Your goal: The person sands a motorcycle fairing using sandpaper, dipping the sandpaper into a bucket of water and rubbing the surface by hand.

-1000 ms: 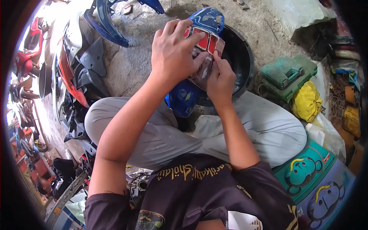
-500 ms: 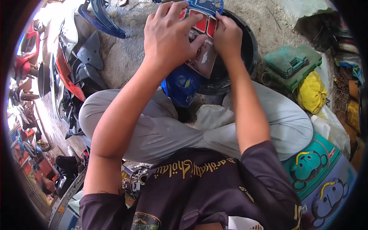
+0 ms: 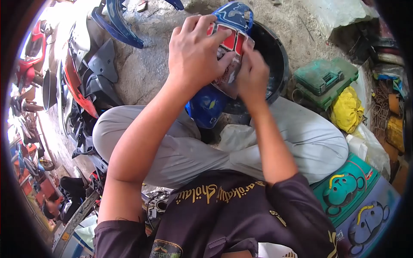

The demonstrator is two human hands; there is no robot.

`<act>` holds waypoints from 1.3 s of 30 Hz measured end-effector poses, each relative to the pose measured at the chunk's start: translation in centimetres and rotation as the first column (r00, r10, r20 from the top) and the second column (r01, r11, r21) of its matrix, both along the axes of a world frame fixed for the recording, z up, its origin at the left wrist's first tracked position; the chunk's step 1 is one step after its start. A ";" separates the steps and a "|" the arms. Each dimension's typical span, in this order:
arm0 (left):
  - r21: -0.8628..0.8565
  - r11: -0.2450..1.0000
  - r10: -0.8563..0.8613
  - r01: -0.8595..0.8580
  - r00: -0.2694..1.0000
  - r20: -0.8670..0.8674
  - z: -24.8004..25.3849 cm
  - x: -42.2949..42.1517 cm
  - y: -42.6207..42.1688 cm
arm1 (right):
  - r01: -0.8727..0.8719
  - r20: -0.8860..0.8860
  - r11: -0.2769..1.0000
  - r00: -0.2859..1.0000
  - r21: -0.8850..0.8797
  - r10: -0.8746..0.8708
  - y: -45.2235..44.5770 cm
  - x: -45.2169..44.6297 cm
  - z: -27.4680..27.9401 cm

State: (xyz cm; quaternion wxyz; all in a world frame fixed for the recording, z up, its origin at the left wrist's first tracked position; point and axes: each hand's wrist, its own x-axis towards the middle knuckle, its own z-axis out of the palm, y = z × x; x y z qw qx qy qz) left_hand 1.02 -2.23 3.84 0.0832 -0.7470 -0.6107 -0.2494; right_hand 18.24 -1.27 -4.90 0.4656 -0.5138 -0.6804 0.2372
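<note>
Right hand [image 3: 253, 76] has slid down the decal [image 3: 230, 41]; shirt [image 3: 215, 217] reads "Sholaw".

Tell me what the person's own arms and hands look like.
The left hand and right hand wear no gloves, and neither wrist shows a watch. Short, dark, purplish sleeves leave both forearms bare. Thin dark lines show by the left sleeve's edge; what they are is unclear.
</note>
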 end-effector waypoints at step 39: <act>0.019 0.998 -0.053 0.054 0.997 -0.053 -0.3 0.4 0.0 | -0.038 0.075 0.999 0.997 0.015 0.037 5.4 1.0 -1.1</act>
